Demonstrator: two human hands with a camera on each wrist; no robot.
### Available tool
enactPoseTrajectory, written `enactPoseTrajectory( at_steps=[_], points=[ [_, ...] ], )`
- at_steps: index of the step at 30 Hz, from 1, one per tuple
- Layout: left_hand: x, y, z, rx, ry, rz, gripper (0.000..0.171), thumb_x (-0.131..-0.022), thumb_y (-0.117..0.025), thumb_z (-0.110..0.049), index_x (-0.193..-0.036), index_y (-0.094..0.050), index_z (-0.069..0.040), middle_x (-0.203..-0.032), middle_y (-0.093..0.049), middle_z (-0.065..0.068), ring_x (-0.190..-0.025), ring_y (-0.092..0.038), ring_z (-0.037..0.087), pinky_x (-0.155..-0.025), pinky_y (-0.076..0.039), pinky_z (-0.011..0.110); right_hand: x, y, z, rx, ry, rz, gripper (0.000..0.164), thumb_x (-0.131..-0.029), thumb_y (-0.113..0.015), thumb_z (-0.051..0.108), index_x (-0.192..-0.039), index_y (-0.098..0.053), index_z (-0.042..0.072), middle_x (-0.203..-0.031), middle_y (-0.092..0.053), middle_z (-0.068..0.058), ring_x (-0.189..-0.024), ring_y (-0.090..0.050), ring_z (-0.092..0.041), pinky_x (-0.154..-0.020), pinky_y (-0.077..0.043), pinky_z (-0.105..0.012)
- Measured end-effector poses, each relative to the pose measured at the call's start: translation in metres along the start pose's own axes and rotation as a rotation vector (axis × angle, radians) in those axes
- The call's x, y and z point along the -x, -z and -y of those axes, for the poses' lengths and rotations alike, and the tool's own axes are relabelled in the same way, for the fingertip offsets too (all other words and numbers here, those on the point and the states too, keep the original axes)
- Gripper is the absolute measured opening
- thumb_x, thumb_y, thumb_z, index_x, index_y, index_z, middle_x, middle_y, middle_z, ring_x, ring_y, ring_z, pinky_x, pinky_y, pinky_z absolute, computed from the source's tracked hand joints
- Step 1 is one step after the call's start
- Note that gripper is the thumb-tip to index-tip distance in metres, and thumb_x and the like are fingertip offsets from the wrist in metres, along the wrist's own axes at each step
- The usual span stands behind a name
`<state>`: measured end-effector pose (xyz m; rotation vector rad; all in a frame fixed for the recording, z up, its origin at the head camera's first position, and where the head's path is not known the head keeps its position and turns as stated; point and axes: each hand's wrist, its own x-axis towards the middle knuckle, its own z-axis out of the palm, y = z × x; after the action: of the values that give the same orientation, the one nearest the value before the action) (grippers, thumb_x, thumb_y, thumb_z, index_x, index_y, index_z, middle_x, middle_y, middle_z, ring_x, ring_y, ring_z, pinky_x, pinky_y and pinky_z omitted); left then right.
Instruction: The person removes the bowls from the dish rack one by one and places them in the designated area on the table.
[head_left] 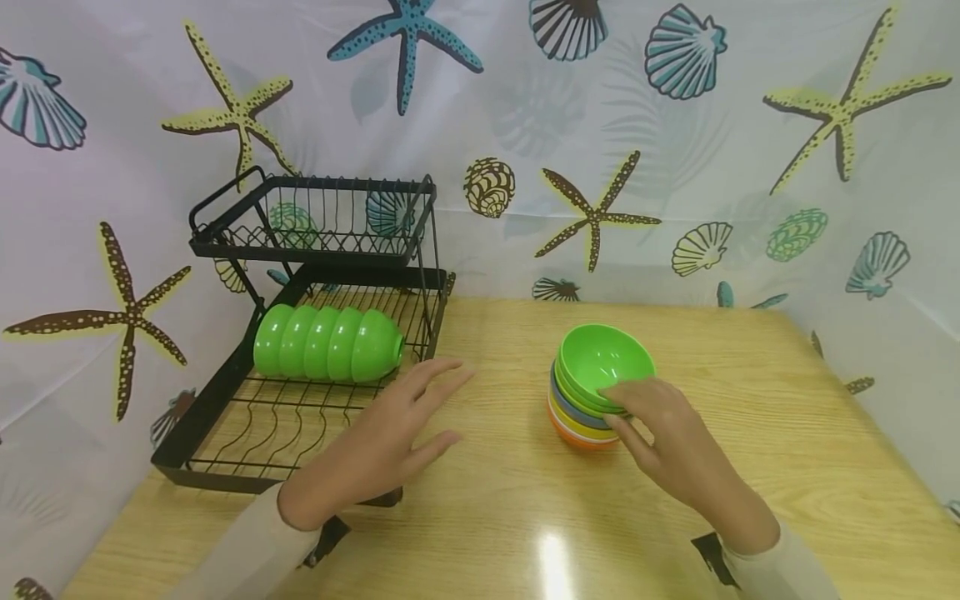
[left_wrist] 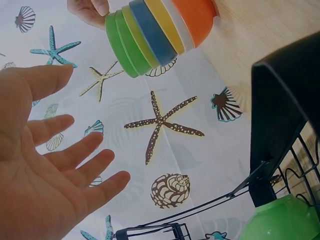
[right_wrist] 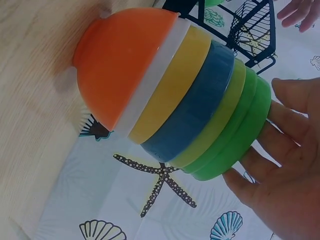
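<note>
The right hand (head_left: 670,435), nearer, seems to pinch the top green bowl (head_left: 603,360) at its near rim; the left hand (head_left: 381,446), leftward, has its grip apart.

1. The left sleeve (head_left: 251,542) is long, pale off-white and plain, and its cuff ends at the wrist.
2. The right sleeve (head_left: 780,571) matches it in colour and length.
3. The left hand (head_left: 378,442) and right hand (head_left: 678,442) are bare.
4. A dark black piece (head_left: 330,537) juts out beside the left cuff.
5. A similar flat, black tab (head_left: 712,556) shows beside the right cuff.
</note>
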<state>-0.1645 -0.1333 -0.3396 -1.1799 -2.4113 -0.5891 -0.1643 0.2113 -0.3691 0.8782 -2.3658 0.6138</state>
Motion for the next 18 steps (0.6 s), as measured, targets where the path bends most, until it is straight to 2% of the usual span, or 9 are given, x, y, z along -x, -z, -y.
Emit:
enactPoseTrajectory(
  at_steps=[4, 7, 10, 15, 18],
  points=[
    [-0.002, 0.0, 0.001, 0.0, 0.077, -0.027, 0.064, -0.089, -0.07, -0.022, -0.145, -0.041, -0.015, -0.143, -0.043, 0.012, -0.13, -0.043, 0.028, -0.106, -0.042, 0.043, 0.006, 0.002, 0.004, 0.004, 0.006, 0.009, 0.041, -0.083, -0.072, 0.009, -0.122, -0.062, 0.004, -0.121, -0.064, -0.01, -0.116, -0.055, -0.033, -0.105, -0.036, -0.056],
    [-0.004, 0.002, 0.003, -0.006, 0.125, -0.064, 0.058, -0.088, -0.071, -0.019, -0.141, -0.048, -0.014, -0.14, -0.046, 0.013, -0.127, -0.047, 0.029, -0.099, -0.048, 0.042, 0.009, 0.006, 0.008, 0.01, 0.005, 0.017, 0.043, -0.09, -0.067, 0.019, -0.13, -0.058, 0.006, -0.129, -0.06, -0.01, -0.122, -0.05, -0.035, -0.11, -0.031, -0.055],
    [-0.008, 0.004, 0.007, -0.012, 0.165, -0.101, 0.055, -0.086, -0.072, -0.016, -0.137, -0.051, -0.009, -0.137, -0.049, 0.013, -0.123, -0.051, 0.028, -0.094, -0.052, 0.04, 0.011, 0.009, 0.012, 0.004, 0.012, 0.022, 0.046, -0.095, -0.061, 0.028, -0.135, -0.053, 0.007, -0.134, -0.056, -0.01, -0.126, -0.047, -0.035, -0.113, -0.028, -0.052],
    [-0.016, 0.008, 0.019, 0.008, 0.231, -0.118, 0.046, -0.089, -0.069, -0.014, -0.132, -0.055, -0.003, -0.132, -0.052, 0.014, -0.12, -0.052, 0.028, -0.094, -0.052, 0.039, 0.013, 0.012, 0.019, -0.003, 0.018, 0.036, 0.054, -0.098, -0.048, 0.044, -0.138, -0.05, 0.008, -0.139, -0.052, -0.009, -0.131, -0.043, -0.034, -0.115, -0.025, -0.052],
    [-0.02, 0.011, 0.03, 0.0, 0.271, -0.131, 0.042, -0.09, -0.067, -0.014, -0.129, -0.057, -0.001, -0.13, -0.053, 0.015, -0.118, -0.053, 0.028, -0.092, -0.052, 0.039, 0.014, 0.012, 0.021, -0.001, 0.033, 0.028, 0.059, -0.099, -0.042, 0.049, -0.14, -0.047, 0.006, -0.141, -0.049, -0.012, -0.13, -0.042, -0.034, -0.117, -0.024, -0.046]
  ],
)
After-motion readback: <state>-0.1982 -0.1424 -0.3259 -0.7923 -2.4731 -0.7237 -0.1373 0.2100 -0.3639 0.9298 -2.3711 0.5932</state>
